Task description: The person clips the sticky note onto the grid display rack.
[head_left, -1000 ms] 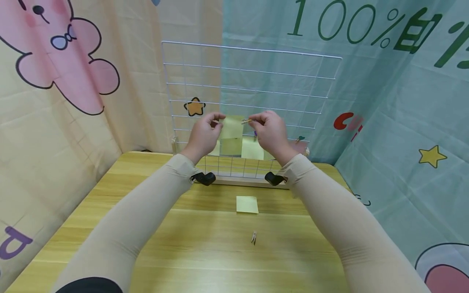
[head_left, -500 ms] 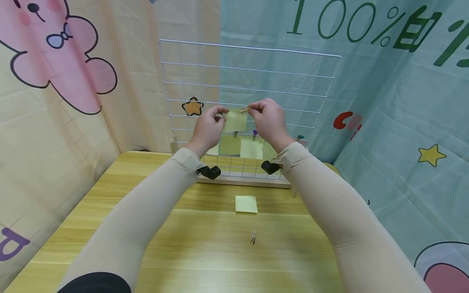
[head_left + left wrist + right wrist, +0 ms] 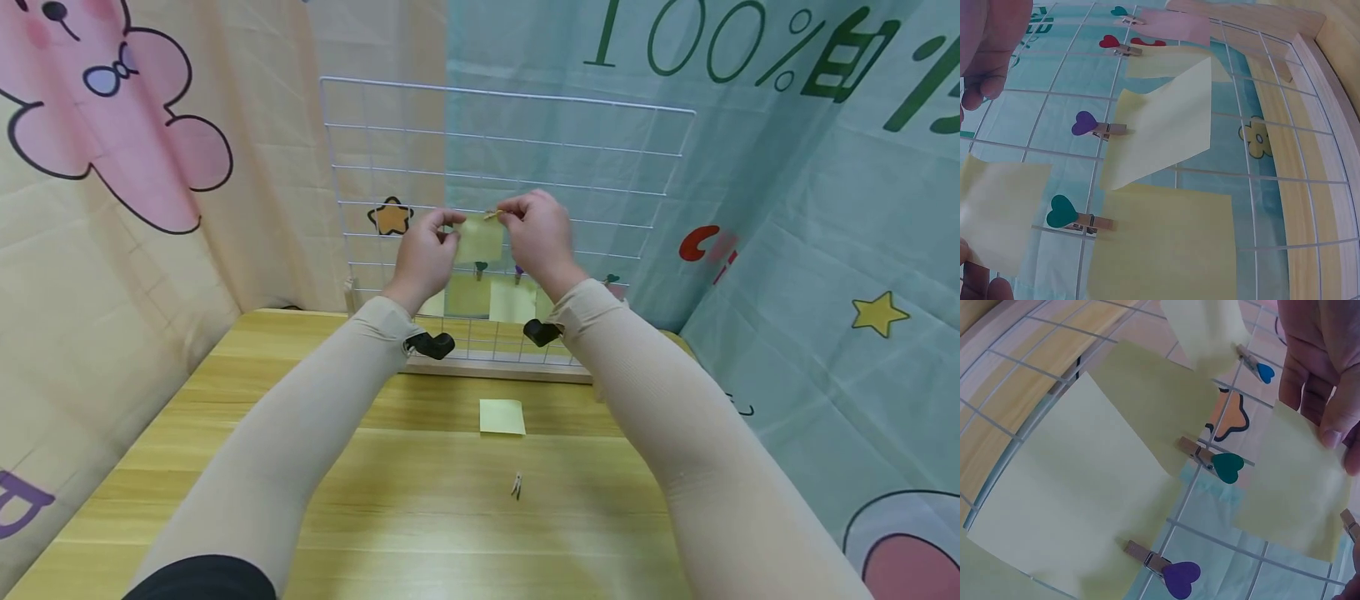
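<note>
A pale yellow sticky note [image 3: 480,242] stands against the white wire grid [image 3: 510,100], one row above other notes. My left hand [image 3: 427,257] pinches its left edge between thumb and fingers, as the right wrist view also shows. My right hand [image 3: 542,237] pinches a small wooden clothespin [image 3: 492,214] at the note's upper right corner. In the right wrist view that clothespin [image 3: 1350,524] overlaps the note's edge. Just below, a green heart clothespin [image 3: 1079,219] and a purple heart clothespin [image 3: 1097,128] fasten two more yellow notes to the wires.
On the wooden table [image 3: 420,500] lie a loose yellow note [image 3: 502,417] and a small clothespin [image 3: 517,486]. Farther along the grid hang a pink note [image 3: 1175,26] and a blue heart clothespin [image 3: 1264,373]. A printed curtain [image 3: 810,250] surrounds the table.
Both hands have moved upward along the grid with the note and clothespin, then slightly left. The green heart clothespin and the notes below have come into fuller view.
</note>
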The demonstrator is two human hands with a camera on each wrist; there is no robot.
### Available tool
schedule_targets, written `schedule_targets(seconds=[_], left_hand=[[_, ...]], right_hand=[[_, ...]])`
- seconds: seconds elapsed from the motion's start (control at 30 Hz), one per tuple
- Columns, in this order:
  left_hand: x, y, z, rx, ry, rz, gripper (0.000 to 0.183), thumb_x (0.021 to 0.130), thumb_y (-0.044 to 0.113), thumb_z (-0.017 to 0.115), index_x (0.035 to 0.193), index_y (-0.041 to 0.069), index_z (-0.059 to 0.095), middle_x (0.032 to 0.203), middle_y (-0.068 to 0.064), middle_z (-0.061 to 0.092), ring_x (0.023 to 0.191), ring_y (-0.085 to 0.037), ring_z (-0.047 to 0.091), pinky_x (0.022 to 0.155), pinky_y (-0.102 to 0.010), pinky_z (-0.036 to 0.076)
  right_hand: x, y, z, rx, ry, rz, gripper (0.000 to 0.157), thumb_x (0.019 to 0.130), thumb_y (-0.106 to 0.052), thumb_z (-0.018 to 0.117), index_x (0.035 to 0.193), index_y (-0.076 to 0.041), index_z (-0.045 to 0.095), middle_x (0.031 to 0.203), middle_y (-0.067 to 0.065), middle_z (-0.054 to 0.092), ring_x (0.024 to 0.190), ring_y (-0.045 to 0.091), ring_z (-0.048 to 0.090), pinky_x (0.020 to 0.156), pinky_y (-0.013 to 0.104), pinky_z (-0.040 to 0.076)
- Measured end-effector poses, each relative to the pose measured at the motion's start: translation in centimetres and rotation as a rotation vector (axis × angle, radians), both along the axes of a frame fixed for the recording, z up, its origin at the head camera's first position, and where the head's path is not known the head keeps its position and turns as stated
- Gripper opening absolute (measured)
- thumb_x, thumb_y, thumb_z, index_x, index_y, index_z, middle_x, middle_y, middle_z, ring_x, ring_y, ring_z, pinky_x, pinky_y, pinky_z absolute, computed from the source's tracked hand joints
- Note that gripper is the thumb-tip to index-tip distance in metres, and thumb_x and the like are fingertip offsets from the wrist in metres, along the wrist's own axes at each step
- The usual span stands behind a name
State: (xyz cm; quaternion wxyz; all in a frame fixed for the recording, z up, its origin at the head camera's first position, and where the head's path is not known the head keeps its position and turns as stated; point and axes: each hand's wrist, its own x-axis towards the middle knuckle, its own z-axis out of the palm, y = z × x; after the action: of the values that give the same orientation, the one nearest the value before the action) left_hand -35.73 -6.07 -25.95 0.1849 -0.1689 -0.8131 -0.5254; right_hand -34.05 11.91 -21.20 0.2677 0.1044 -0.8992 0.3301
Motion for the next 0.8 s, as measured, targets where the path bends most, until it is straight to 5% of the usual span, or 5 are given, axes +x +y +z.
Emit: schedule_targets(seconds=[0.8], left_hand=[[-0.4, 1.1, -0.1, 0.022, 0.061, 0.063, 0.024, 0.107, 0.008, 0.058, 0.128, 0.01, 0.069, 0.133, -0.008, 0.066, 0.109, -0.024, 0.066, 0.086, -0.036, 0.056]], right_hand=[[-0.9, -0.7, 0.9, 0.137, -0.061, -0.05, 0.026, 0.109, -0.022, 0.06, 0.126, -0.013, 0.077, 0.119, 0.005, 0.069, 0.1, 0.021, 0.063, 0.082, 0.033, 0.053]])
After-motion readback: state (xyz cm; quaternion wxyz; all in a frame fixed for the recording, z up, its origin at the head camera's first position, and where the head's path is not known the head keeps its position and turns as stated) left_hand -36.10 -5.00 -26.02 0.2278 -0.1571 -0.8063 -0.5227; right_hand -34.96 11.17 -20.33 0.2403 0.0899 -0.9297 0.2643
